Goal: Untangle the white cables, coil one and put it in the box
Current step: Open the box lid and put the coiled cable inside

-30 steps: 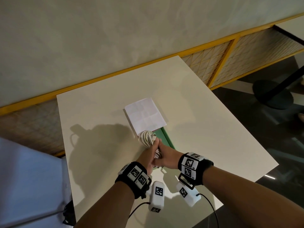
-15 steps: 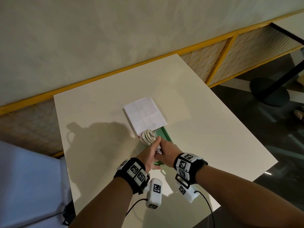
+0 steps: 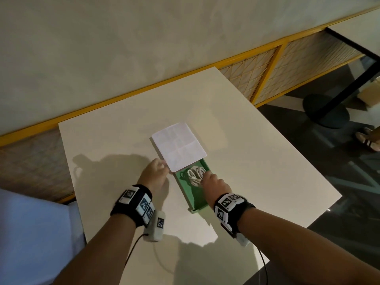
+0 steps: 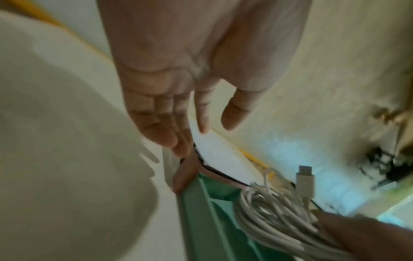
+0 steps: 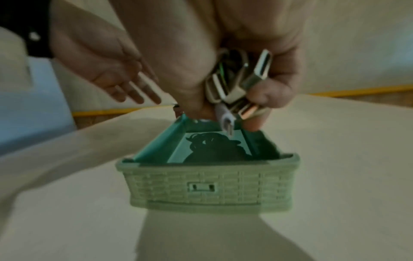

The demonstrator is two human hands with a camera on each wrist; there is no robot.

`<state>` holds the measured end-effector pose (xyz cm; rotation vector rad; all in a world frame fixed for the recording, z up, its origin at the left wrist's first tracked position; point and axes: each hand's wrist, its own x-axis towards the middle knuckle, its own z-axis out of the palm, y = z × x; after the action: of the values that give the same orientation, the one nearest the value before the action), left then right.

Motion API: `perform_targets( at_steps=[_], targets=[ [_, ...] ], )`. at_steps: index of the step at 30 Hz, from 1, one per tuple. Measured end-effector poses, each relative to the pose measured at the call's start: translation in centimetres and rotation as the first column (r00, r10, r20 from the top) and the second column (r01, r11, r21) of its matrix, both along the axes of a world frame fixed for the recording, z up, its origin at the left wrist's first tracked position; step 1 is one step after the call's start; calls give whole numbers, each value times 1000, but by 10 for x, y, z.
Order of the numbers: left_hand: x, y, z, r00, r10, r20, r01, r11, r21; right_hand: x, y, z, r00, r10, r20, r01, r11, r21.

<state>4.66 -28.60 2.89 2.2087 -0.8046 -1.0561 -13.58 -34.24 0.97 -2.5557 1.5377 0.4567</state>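
We see a white coiled cable [image 3: 196, 175] in a green box [image 3: 195, 202] with basket-weave walls, a white lid [image 3: 178, 149], a cream table [image 3: 123, 145], and black-and-white patterned wristbands [image 3: 135, 204].

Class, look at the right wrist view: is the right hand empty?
No. The right hand grips the coiled white cable, its plugs sticking out between the fingers, just above the green box.

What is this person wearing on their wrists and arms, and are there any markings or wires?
Both forearms are bare, with no sleeves. The left hand and right hand each sit ahead of a black wristband bearing white tiles printed with black square codes. A small white camera pod with its own code hangs under each wrist, trailing a thin black cable.
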Motion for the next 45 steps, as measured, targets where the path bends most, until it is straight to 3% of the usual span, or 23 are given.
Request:
perform_targets(
  at_steps=[2,4,8,17,23,32,39,42,45],
  targets=[
    [8,-9,-9,983,-117,139,123,992,-41,11,2,-8,997,-72,-23,70,994,-79],
    [8,-15,-15,941,-261,215,265,964,9,23,-2,-26,993,-114,27,115,992,-46],
    [3,-19,-33,869,-417,265,397,909,129,39,-1,-41,983,-179,33,180,983,-45],
    [-1,-18,-44,798,-425,428,458,889,29,44,1,-52,970,-242,-25,240,968,-77],
    [2,-22,-39,767,-481,426,463,873,152,52,0,-61,958,-286,7,286,955,-85],
    [1,-24,-40,736,-512,443,481,856,190,57,5,-71,932,-326,158,342,935,-88],
    [-2,-23,-48,700,-491,519,472,863,180,57,-1,-70,944,-295,146,312,944,-109],
    [-6,-24,-51,697,-473,538,458,872,173,57,-6,-72,945,-300,133,305,952,-22],
    [-6,-24,-52,686,-482,545,457,868,192,53,-4,-64,966,-257,26,258,965,-54]
  ],
)
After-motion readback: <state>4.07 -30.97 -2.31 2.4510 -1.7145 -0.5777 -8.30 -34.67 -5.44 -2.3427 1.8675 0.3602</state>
